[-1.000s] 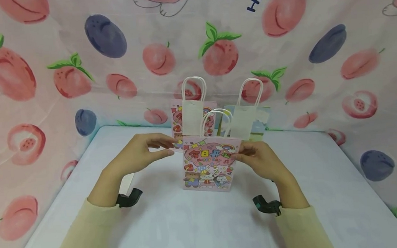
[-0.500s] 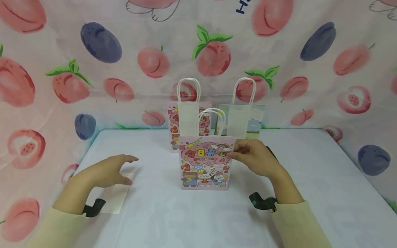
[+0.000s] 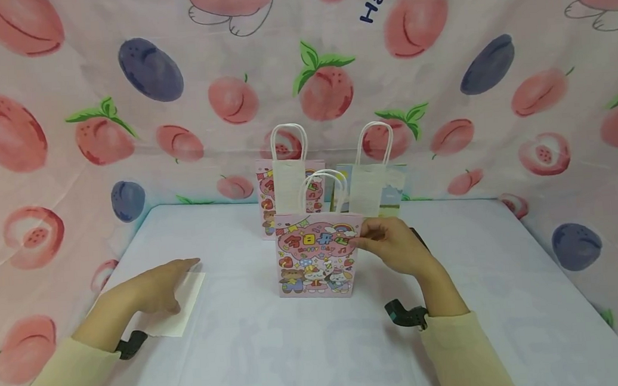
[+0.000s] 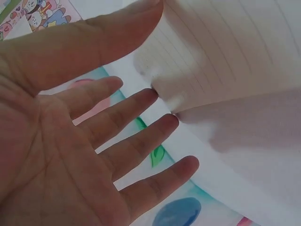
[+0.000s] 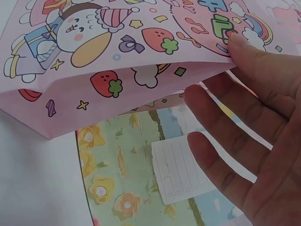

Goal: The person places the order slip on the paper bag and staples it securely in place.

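Observation:
A small pink paper gift bag (image 3: 316, 255) with cartoon animals and white loop handles stands upright mid-table. My right hand (image 3: 393, 247) pinches its right side near the top, the thumb on the printed front. In the right wrist view, the other fingers of this hand (image 5: 263, 122) spread beside the bag's side panel. On the left of the table lies a sheet of lined paper (image 3: 188, 309). Over it is my left hand (image 3: 157, 290), fingers extended. The left wrist view shows the fingertips at the edge of the lined sheet (image 4: 207, 52); firm contact cannot be told.
Behind stand a second pink bag (image 3: 265, 205) and a blue-green painted bag (image 3: 395, 181), each with a pale lined paper on its front. A fruit-print cloth (image 3: 234, 48) hangs at the back and sides of the white table (image 3: 277, 356).
My left hand has moved from beside the front pink bag leftward and down to the lined sheet. The right hand keeps its pinch on the bag. The head view has shifted slightly.

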`<state>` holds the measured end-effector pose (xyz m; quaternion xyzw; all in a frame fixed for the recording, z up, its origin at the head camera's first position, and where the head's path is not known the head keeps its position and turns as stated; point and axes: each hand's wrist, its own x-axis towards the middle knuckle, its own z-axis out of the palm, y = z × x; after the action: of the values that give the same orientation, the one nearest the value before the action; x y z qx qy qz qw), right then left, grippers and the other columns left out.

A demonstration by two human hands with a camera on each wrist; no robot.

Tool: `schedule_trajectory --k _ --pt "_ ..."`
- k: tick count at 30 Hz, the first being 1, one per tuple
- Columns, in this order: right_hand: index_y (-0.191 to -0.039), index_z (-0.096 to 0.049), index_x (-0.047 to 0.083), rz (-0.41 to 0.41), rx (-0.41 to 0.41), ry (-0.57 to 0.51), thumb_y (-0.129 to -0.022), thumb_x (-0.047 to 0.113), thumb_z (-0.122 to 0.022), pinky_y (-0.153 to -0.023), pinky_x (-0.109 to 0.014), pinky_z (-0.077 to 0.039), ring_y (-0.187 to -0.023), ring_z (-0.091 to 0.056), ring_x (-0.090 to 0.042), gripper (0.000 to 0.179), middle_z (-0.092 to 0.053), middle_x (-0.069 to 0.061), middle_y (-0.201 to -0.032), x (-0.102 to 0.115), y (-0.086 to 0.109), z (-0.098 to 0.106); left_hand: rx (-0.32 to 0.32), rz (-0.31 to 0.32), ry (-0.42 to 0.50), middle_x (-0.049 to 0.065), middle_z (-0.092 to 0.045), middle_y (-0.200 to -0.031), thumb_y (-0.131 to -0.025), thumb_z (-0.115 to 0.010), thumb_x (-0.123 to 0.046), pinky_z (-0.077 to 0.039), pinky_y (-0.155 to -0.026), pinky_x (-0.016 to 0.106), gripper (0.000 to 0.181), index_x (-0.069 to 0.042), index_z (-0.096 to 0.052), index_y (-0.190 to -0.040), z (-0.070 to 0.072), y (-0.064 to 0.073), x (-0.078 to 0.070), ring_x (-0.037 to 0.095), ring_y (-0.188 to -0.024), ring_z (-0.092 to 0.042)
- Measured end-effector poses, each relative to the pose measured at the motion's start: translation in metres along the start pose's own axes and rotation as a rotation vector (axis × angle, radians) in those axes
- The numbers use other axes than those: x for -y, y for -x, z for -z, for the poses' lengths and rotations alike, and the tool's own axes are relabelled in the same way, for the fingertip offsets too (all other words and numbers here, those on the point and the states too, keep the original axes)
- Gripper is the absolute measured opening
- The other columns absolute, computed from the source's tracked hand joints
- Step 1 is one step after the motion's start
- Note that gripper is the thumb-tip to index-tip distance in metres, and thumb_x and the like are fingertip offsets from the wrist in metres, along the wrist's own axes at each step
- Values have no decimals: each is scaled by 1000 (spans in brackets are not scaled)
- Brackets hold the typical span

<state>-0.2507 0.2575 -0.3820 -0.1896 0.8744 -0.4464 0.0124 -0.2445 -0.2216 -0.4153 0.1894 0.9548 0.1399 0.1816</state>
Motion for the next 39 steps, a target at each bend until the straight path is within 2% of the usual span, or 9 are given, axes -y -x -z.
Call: schedule_trajectory --k 5,8,14,19,23,26,31,35,39 --pt "-87 -73 13 7 -2 0 -96 18 -75 -78 -38 -51 -87 -67 -25 11 -76 -3 -97 0 0 1 -8 12 -53 34 -44 -151 -68 -85 4 -52 -96 55 100 0 -37 -156 3 -1 -3 43 -124 -57" --pt "-87 -72 13 6 -2 -2 -96 18 -75 -79 -38 -51 -87 -67 -23 11 -76 -3 -97 1 0 1 -23 19 -85 34 -46 -148 -67 -86 3 -53 -95 59 99 0 -40 -154 3 -2 -5 48 -125 -55" --pt "-88 -72 12 8 -2 -11 -96 17 -75 -80 -39 -51 -87 -67 -21 10 -76 -3 -98 1 0 1 -110 14 -187 22 -57 -128 -61 -92 -4 -55 -82 58 94 -3 -53 -146 1 -4 -5 42 -110 -58" --pt "-88 -72 12 8 -4 -7 -96 18 -75 -82 -38 -52 -89 -68 -23 10 -76 -3 -101 0 -1 2 -169 9 -227 15 -58 -112 -56 -96 -7 -55 -73 55 88 -6 -61 -137 0 -4 -7 35 -98 -56" --pt "-88 -72 13 1 -6 -13 -96 17 -75 -84 -38 -53 -90 -68 -23 10 -75 -3 -103 1 0 2 -174 6 -256 15 -59 -109 -56 -96 -9 -54 -73 55 77 -6 -66 -127 2 -4 -10 36 -96 -58" --pt "-88 -72 12 0 -6 -22 -96 17 -75 -82 -39 -52 -88 -67 -22 10 -75 -3 -101 0 0 2 -147 13 -275 19 -62 -115 -59 -96 -12 -55 -81 60 71 -3 -68 -124 3 -5 -11 42 -104 -61" --pt "-88 -72 11 2 6 -38 -97 16 -74 -79 -38 -50 -87 -66 -26 10 -75 -4 -97 -3 0 0 -105 19 -230 25 -66 -127 -69 -93 -14 -51 -99 63 61 3 -70 -122 3 -3 -7 49 -120 -61" --pt "-87 -71 11 4 11 -42 -97 17 -74 -79 -38 -50 -89 -65 -32 12 -74 -4 -98 -4 -1 -1 -95 -18 -164 19 -72 -118 -73 -90 -14 -53 -95 59 50 0 -73 -118 8 2 -4 40 -111 -67" --pt "-86 -71 11 -3 7 -40 -96 19 -75 -79 -38 -50 -88 -65 -32 14 -73 -3 -96 -3 0 -1 -65 -67 -63 4 -74 -100 -74 -90 -17 -55 -84 43 38 -5 -76 -108 22 6 -6 22 -92 -64"
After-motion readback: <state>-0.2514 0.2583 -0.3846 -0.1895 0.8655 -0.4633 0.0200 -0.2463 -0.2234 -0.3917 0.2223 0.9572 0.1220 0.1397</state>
